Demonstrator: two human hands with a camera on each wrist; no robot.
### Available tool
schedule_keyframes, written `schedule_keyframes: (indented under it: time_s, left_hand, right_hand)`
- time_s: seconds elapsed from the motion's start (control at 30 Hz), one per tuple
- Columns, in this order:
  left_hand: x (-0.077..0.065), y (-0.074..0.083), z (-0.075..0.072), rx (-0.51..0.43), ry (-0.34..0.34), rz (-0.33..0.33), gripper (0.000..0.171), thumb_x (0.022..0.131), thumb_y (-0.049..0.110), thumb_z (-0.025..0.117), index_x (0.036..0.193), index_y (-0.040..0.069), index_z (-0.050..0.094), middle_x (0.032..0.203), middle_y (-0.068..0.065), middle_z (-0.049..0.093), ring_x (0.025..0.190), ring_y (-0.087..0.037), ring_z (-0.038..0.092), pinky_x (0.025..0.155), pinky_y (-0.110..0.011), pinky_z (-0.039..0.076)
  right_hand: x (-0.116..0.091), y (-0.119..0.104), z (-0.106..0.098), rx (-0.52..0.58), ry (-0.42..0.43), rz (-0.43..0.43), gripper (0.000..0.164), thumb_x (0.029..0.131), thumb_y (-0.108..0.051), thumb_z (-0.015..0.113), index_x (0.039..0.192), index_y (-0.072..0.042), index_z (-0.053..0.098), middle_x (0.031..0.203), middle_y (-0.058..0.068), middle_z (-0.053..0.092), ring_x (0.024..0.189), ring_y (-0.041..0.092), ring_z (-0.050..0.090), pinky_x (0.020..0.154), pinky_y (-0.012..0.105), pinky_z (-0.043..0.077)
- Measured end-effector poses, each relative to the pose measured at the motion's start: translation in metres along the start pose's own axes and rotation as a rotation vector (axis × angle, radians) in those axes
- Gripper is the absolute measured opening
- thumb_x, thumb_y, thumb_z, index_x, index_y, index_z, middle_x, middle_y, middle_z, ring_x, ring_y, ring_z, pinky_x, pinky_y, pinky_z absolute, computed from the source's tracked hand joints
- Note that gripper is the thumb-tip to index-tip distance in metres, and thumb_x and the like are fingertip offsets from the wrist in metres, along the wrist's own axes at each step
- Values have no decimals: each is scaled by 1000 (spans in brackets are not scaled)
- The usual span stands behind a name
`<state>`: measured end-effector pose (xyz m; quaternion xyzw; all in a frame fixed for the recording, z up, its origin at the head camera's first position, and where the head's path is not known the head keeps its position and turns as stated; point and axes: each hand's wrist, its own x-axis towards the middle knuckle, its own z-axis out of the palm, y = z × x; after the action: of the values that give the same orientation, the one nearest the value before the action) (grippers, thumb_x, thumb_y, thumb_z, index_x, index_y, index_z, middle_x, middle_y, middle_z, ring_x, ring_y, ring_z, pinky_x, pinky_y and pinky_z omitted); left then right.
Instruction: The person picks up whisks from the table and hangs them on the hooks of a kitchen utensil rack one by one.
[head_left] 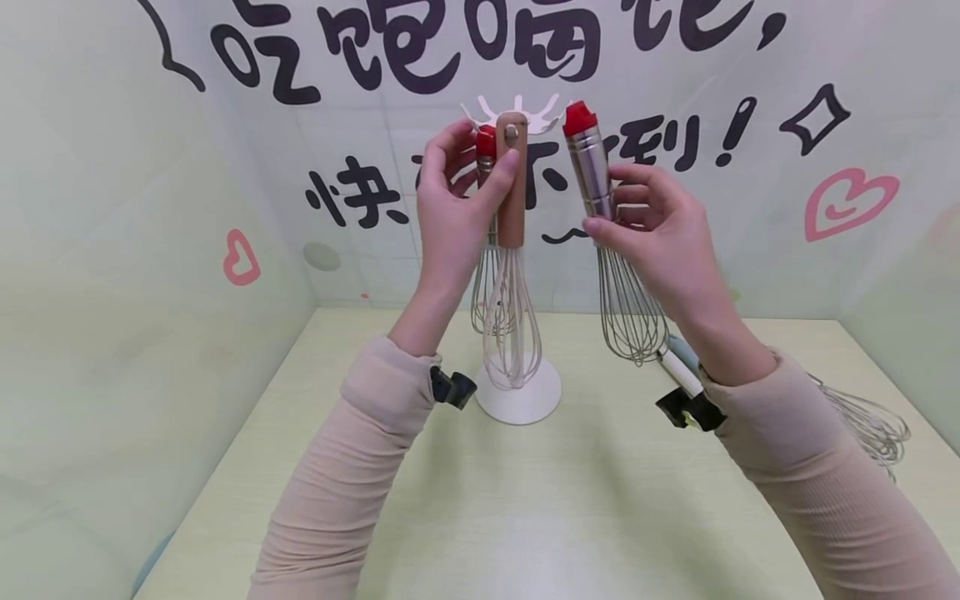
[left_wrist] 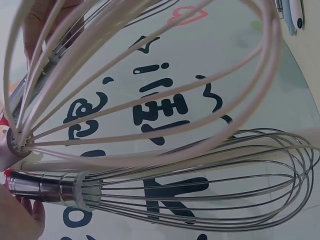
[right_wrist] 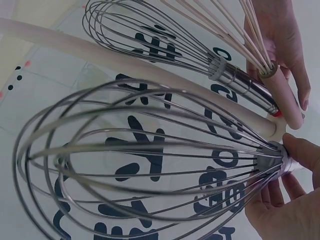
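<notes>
A white stand (head_left: 534,404) with a ring of upturned hooks and a round base stands upright on the table. In front of its post hangs a whisk with a wooden handle (head_left: 512,200) and pale wires. My left hand (head_left: 453,204) has its thumb on that handle, its other fingers curled by a red-capped steel whisk (head_left: 486,143) just behind. To the right, my right hand (head_left: 663,229) grips a second red-capped steel whisk (head_left: 590,162) low on its handle, wires down, tilted, its cap near the hooks. The right wrist view shows fingers round the handle's collar (right_wrist: 272,159).
More whisks (head_left: 873,425) lie on the table at the right, partly behind my right forearm; a white handle (head_left: 678,371) and a blue-grey one (head_left: 684,352) show there. A printed backdrop (head_left: 420,283) rises behind the table (head_left: 510,517), with side panels left and right.
</notes>
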<state>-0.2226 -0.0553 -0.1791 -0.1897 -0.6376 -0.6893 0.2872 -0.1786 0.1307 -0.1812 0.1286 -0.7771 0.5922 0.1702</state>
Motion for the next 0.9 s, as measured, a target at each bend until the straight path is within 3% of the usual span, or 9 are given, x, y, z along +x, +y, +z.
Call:
schedule_keyframes:
  time_s: [0.23, 0.9]
  left_hand:
    - [1, 2, 0, 33, -21, -43, 61, 83, 14, 72, 136, 4, 44, 131, -8, 51, 114, -14, 53, 96, -19, 46]
    - [5, 1, -3, 88, -65, -66, 58, 83, 18, 70, 135, 8, 46, 131, -5, 49, 111, -12, 50, 93, -20, 45]
  right_hand:
    - [0, 1, 2, -1, 5, -7, 49, 84, -7, 70, 130, -16, 55, 113, 6, 64, 93, 12, 64, 83, 18, 54]
    - [2, 3, 6, -10, 21, -30, 47, 82, -5, 71, 127, -15, 59, 105, 2, 65, 88, 10, 64, 79, 16, 54]
